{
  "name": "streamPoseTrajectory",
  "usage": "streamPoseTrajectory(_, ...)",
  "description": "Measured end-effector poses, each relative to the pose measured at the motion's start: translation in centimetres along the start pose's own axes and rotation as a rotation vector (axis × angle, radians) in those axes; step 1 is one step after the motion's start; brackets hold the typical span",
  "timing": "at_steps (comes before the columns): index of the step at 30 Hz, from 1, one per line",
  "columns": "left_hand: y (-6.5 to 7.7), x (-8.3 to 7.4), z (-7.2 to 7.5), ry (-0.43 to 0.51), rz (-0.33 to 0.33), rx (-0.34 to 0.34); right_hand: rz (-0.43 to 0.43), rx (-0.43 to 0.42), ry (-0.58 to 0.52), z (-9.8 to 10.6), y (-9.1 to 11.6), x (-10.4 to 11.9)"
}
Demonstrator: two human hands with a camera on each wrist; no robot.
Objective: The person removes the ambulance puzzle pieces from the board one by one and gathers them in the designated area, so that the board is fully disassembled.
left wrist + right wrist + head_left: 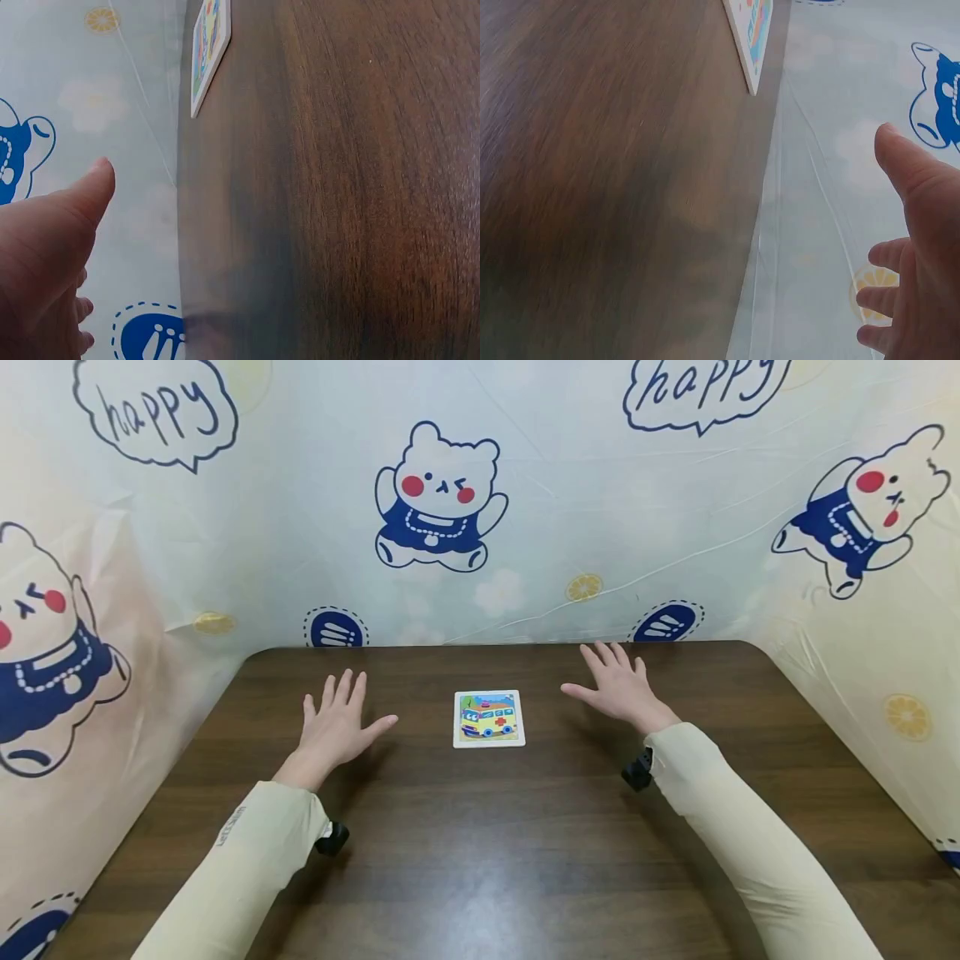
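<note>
On table (483, 835): white-bordered card (489, 719), yellow ambulance print (490, 722).

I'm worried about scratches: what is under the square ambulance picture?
The ambulance picture lies flat on the brown wood-grain table, which shows all around it. The patch directly beneath is covered, so its surface cannot be seen.

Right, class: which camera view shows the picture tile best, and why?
The head view: the picture tile lies whole and unobstructed on the table, its yellow vehicle with a red cross clear. The left wrist and right wrist views each catch only part of it, steeply slanted and cut off by the frame's top edge.
</note>
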State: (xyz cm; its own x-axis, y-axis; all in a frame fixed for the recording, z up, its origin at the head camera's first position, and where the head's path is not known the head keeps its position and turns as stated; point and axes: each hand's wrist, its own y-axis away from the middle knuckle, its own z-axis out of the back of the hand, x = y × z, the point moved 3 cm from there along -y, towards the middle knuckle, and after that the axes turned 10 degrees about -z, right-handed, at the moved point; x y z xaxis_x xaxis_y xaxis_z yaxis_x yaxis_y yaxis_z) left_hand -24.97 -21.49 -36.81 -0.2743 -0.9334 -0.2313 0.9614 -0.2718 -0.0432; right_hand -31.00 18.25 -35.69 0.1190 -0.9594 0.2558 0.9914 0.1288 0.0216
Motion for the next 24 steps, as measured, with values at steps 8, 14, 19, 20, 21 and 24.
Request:
streamPoseTrajectory(8, -1.3, -0.5, -0.5, -0.015, -0.046, -0.028, 0.04, 0.028, -0.015, -0.8, -1.1, 2.4)
streamPoseTrajectory(14, -2.2, -1.4, -1.1, -0.025, -0.071, -0.026, 0.079, 0.045, -0.029, -1.7, -1.9, 4.3)
streamPoseTrajectory(19, -2.7, -2.1, -1.6, -0.023, -0.113, 0.002, 0.107, 0.057, -0.05, -2.4, -2.3, 5.8)
streamPoseTrajectory(20, -2.8, -2.3, -1.8, -0.02, -0.121, 0.012, 0.113, 0.062, -0.052, -2.5, -2.4, 6.1)
streamPoseTrajectory(21, -2.9, -2.4, -2.0, -0.013, -0.13, 0.022, 0.118, 0.068, -0.055, -2.7, -2.4, 6.4)
streamPoseTrajectory(24, -3.2, -2.8, -2.5, -0.009, -0.149, 0.052, 0.138, 0.087, -0.055, -3.3, -2.5, 7.1)
